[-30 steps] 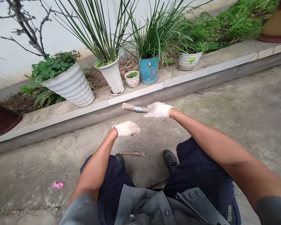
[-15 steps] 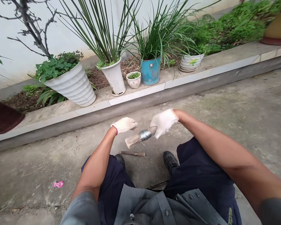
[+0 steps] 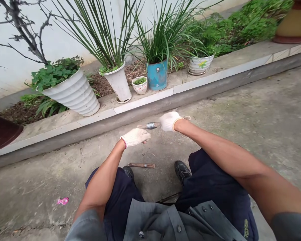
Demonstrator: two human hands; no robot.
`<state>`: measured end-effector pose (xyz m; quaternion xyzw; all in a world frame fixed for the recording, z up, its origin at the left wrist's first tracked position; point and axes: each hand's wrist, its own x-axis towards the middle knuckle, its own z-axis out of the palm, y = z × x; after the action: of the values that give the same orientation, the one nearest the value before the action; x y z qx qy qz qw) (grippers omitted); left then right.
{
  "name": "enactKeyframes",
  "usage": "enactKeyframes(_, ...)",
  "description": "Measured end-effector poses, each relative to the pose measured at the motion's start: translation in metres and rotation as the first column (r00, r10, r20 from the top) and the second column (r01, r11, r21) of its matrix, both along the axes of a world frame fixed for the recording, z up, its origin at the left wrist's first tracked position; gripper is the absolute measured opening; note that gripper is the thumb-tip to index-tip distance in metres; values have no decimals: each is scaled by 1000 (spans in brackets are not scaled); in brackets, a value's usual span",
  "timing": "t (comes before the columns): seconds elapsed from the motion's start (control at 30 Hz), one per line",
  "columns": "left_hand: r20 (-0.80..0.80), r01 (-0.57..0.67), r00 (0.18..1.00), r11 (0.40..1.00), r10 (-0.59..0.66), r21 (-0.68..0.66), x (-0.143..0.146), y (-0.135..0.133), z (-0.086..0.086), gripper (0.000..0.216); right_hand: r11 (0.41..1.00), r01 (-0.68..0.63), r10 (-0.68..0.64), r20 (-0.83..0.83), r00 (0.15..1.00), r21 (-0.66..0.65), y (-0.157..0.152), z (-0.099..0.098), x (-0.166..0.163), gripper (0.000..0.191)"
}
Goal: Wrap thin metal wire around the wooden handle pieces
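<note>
My right hand [image 3: 169, 121], in a white knit glove, is closed around a wooden stick wound with silvery wire [image 3: 152, 125]. The stick lies nearly level above the concrete, and one end shows past my wrist. Just below its left end is my left hand [image 3: 135, 137], also gloved, with curled fingers pressed together. Whatever is between them is too small to make out. On the ground between my shoes lies a second brown wooden stick [image 3: 141, 165], with a little wire around its middle.
A low tiled ledge [image 3: 142, 104] runs across ahead of me. On it stand a ribbed white pot [image 3: 76, 95], a tall white pot [image 3: 118, 83], a small patterned pot [image 3: 140, 87] and a blue bucket [image 3: 157, 77] with plants. A pink wrapper [image 3: 63, 201] lies at left.
My right hand has turned the wire-wound stick from a downward slant to nearly level and raised it slightly. My left hand has shifted a little right, under the stick's end.
</note>
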<state>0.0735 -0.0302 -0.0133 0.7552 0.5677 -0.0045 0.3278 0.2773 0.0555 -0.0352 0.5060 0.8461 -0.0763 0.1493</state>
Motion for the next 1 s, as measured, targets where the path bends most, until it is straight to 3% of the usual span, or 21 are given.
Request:
enactKeyframes(0.17,-5,13,1000,1000,-13,-9,-5,1,-3,40,998,56,-53,-292,955,3,2,19,6,39)
enactKeyframes(0.3,-30,44,999,999,-44,19,-11,5,-5,44,970,17,-160,-589,792,-241,-6,35,16,41)
enactKeyframes(0.4,-22,22,1000,999,-21,40,-15,9,-5,44,926,-90,-202,-681,703,-368,-18,48,23,40)
enactKeyframes(0.53,3,-37,999,996,37,86,-21,12,-2,33,824,-293,-104,-638,763,-484,-29,58,29,42)
enactKeyframes(0.67,-35,-23,999,987,29,160,-24,13,3,32,683,-398,129,-435,891,-612,-34,40,23,36)
enactKeyframes(0.73,-100,8,995,985,9,173,-22,11,3,38,720,-369,260,-265,928,-587,-34,23,14,33)
enactKeyframes(0.8,-176,58,984,985,-28,164,-18,9,1,41,830,-334,331,-87,940,-447,-32,5,5,30)
enactKeyframes(0.9,-237,100,969,989,-72,110,-10,7,-2,45,940,-224,251,75,965,-256,-23,-14,-5,28)
enactKeyframes(1.0,-202,81,977,996,-69,49,-4,5,-3,45,979,-109,119,47,992,-175,-10,-19,-7,35)
